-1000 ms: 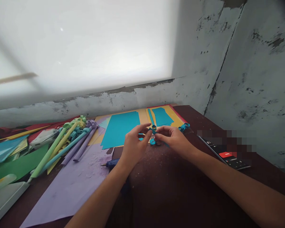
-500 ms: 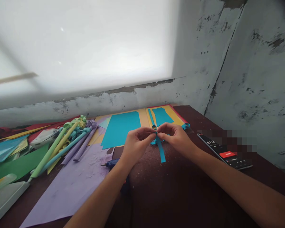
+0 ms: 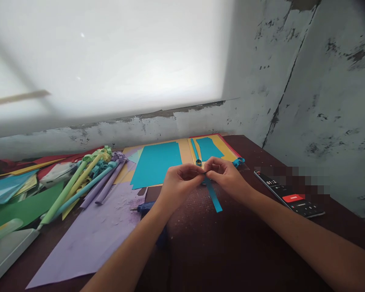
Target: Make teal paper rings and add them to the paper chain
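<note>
A narrow blue paper strip (image 3: 213,196) hangs from between my two hands, its free end pointing down over the dark table. My left hand (image 3: 184,178) pinches the strip's upper end from the left. From the right, my right hand (image 3: 223,174) pinches the same end, fingertips touching those of the left. Just behind the fingers lies a rolled blue paper tube (image 3: 195,151). A curled blue paper piece (image 3: 239,162) rests beyond the right hand. Blue sheets (image 3: 156,162) lie behind the left hand.
A purple sheet (image 3: 94,239) and a blue glue gun (image 3: 144,208) lie left of centre. Farther left are coloured paper tubes with curled ends (image 3: 67,184) and a green sheet (image 3: 27,205). A phone (image 3: 287,194) lies on the dark table (image 3: 231,247) at right.
The strip's hanging end has swung to the right. Both hands have shifted slightly right, still together, and now hide the curled blue pieces seen under them before.
</note>
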Motion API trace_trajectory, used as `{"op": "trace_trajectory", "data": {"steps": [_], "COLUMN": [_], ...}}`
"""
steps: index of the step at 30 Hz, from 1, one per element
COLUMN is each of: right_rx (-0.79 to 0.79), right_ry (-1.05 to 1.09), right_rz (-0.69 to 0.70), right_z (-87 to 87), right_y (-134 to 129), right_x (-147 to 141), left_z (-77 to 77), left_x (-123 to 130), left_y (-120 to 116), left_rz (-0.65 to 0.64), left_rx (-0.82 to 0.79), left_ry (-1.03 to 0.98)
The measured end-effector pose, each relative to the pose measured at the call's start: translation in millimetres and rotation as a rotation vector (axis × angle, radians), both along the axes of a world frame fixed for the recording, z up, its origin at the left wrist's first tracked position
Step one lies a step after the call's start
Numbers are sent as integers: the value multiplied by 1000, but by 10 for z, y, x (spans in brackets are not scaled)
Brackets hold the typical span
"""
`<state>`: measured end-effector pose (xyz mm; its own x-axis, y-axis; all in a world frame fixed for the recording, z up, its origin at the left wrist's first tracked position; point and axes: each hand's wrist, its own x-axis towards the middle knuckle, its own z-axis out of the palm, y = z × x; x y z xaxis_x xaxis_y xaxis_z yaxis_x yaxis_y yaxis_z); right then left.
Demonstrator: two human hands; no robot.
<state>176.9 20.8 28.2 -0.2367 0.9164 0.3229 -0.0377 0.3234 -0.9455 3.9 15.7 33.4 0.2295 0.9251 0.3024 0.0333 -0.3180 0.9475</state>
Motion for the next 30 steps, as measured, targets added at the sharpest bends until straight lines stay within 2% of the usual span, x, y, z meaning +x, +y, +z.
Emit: {"op": "trace_trajectory", "data": {"steps": [9, 21, 26, 30], "right_rx": [0, 24, -17, -13], "right_ry": [5, -29, 7, 9], "right_rz": [11, -8, 1, 5], "right_z": [-5, -5, -32, -60], "right_y": [-10, -2, 19, 47], "right_x": [1, 4, 2, 0], "left_z": [42, 37, 28, 40], "left_x": [-10, -46, -36, -10], "left_y": [-27, 10, 9, -34], "left_rz": [64, 39, 42, 136], "left_rx": [-4, -22, 95, 271], "left_ry": [19, 32, 118, 272]}}
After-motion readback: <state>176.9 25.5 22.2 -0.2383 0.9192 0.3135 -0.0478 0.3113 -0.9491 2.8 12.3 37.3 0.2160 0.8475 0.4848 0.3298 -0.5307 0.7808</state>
